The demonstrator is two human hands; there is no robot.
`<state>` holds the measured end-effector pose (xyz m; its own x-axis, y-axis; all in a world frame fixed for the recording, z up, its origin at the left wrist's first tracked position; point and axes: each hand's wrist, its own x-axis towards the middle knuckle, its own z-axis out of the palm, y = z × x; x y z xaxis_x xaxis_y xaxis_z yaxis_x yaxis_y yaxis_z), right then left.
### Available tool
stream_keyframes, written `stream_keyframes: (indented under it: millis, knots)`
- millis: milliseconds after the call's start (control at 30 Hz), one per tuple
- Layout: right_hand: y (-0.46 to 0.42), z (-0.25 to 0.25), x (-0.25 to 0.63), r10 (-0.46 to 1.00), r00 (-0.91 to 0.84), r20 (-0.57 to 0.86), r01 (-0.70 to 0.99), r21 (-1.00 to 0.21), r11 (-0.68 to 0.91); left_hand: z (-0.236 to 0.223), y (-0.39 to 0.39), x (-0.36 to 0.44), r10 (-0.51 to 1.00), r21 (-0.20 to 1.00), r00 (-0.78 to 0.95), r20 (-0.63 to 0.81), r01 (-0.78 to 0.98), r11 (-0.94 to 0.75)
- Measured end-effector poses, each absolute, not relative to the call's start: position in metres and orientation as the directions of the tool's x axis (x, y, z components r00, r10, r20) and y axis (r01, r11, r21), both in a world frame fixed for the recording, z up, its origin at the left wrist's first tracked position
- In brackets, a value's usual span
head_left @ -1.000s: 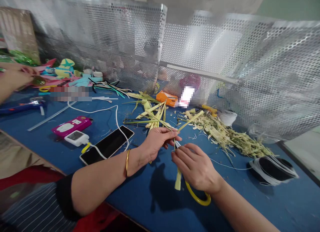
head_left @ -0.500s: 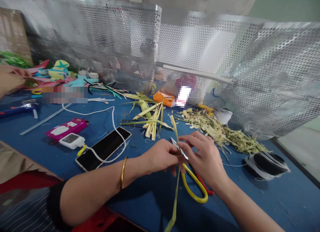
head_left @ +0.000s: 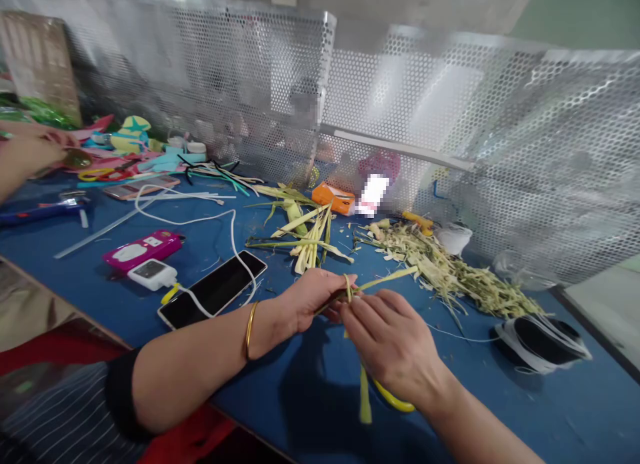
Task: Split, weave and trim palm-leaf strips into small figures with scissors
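My left hand is closed on a pale green leaf strip, pinching it between thumb and fingers. A small loop of the strip stands up at the left fingertips. My right hand meets the left one, its fingers pressed together on the same strip at the loop. One end of the strip points out to the right, while another leafy length hangs below. Under the right hand shows the yellow handle of scissors; the rest is hidden, and I cannot tell whether the hand holds them.
Cut strips lie beyond my hands, with a heap of shredded trimmings to the right. A wound thread bundle sits far right. Left are a phone, a white cable and a magenta device. Another person's hand is far left.
The scissor blades that showed between my hands are out of sight. The strip, upright before, now bends into a loop with one end to the right. My right hand has moved slightly lower.
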<state>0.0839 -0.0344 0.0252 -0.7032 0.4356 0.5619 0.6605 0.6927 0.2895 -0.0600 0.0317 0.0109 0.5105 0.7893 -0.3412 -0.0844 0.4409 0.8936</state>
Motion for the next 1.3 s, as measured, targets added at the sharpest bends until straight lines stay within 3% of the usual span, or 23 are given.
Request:
stream_keyframes:
  millis: [67,500,733,967,1133,1300]
  knots:
    - [-0.033,0.021,0.083,0.428,-0.748,0.507,0.637,0.369,0.676,0.007,0.033,-0.059,0.772,0.851,0.536,-0.342,-0.172,0.496]
    - [-0.025,0.013,0.090,0.497,-0.636,0.590,0.739,0.281,0.613,0.021,0.039,-0.063,0.674,0.722,0.602,-0.428,-0.221,0.656]
    - [-0.023,0.004,0.092,0.455,-0.691,0.562,0.703,0.374,0.605,0.012,0.039,-0.064,0.746,0.810,0.598,-0.293,-0.260,0.526]
    - [-0.026,0.009,0.086,0.501,-0.641,0.582,0.730,0.261,0.631,0.011,0.038,-0.062,0.786,0.834,0.537,-0.307,-0.246,0.494]
    - [-0.026,0.000,0.074,0.546,-0.716,0.435,0.692,0.337,0.639,0.007,0.030,-0.059,0.775,0.825,0.551,-0.310,-0.250,0.507]
    - [-0.026,-0.012,0.066,0.553,-0.713,0.430,0.699,0.373,0.611,0.003,0.027,-0.057,0.756,0.817,0.558,-0.343,-0.219,0.533]
